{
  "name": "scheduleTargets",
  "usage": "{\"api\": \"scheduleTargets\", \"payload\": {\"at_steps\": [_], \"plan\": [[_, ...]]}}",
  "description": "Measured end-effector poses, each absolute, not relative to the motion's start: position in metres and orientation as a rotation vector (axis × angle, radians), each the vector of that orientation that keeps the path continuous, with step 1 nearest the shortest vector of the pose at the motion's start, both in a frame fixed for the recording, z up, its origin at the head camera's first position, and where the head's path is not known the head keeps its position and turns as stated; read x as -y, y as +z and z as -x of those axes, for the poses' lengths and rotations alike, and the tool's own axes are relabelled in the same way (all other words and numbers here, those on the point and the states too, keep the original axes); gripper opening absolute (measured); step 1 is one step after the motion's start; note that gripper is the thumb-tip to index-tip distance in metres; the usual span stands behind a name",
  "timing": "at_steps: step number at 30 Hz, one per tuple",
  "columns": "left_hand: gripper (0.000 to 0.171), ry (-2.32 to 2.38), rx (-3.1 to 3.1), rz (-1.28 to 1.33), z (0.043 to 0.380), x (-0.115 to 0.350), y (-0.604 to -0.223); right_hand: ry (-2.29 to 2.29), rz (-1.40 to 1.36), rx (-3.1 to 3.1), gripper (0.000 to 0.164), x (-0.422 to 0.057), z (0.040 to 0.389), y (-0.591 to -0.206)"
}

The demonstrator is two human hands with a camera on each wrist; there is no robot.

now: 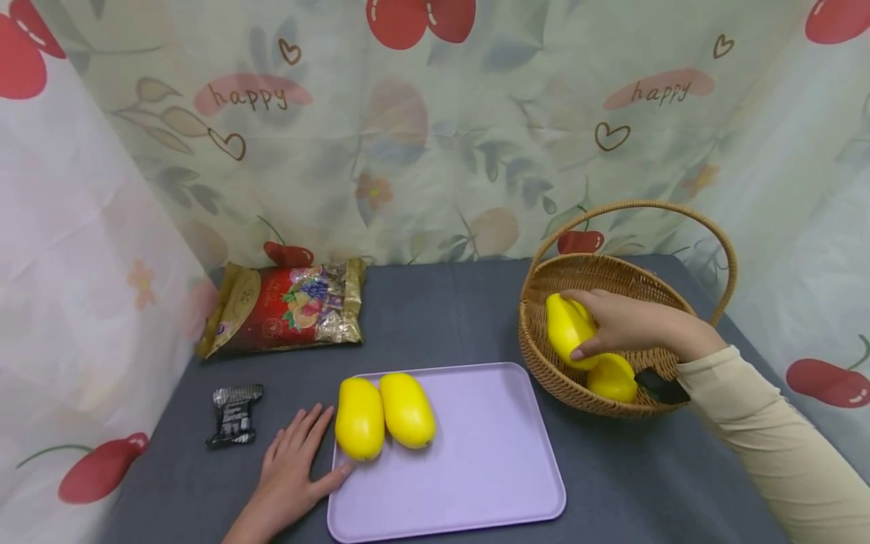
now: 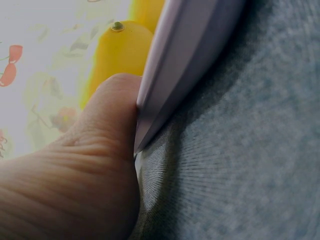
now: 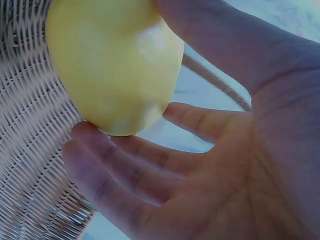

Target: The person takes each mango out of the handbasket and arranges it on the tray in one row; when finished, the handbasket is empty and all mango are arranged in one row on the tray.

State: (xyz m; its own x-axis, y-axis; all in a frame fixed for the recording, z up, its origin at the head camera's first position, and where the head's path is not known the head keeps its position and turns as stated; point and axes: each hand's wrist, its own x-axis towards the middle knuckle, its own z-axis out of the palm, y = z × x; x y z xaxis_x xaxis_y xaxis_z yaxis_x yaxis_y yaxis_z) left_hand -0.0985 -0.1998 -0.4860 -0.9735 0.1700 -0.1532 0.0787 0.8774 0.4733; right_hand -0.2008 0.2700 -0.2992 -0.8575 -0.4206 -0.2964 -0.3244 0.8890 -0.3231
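My right hand (image 1: 621,325) holds a smooth yellow papaya-like fruit (image 1: 566,326) inside the wicker basket (image 1: 544,378), thumb on one side and fingers on the other. In the right wrist view, the fruit (image 3: 115,70) lies between thumb and fingertips. Below it in the basket sit another yellow fruit (image 1: 612,378) and a dark item (image 1: 661,387), partly hidden by my sleeve. My left hand (image 1: 288,461) rests on the table, fingers straight, its thumb on the rim of the lilac tray (image 1: 469,453). Two oblong yellow fruits (image 1: 359,419) lie side by side at the tray's left.
A red and gold snack bag (image 1: 292,306) lies at the back left of the grey table (image 1: 435,313). Nearer stands a small black wrapped packet (image 1: 234,415). The basket's tall handle (image 1: 639,204) arches over the right side. Printed curtains (image 1: 448,151) enclose the table.
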Motion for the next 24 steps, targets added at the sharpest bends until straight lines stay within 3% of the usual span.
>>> {"api": "scheduleTargets", "payload": {"at_steps": [24], "plan": [[0.100,0.710,-2.847,-0.191,0.099,0.200,-0.484,-0.535,0.651,-2.770,0.096,-0.235,0.154,-0.275]]}}
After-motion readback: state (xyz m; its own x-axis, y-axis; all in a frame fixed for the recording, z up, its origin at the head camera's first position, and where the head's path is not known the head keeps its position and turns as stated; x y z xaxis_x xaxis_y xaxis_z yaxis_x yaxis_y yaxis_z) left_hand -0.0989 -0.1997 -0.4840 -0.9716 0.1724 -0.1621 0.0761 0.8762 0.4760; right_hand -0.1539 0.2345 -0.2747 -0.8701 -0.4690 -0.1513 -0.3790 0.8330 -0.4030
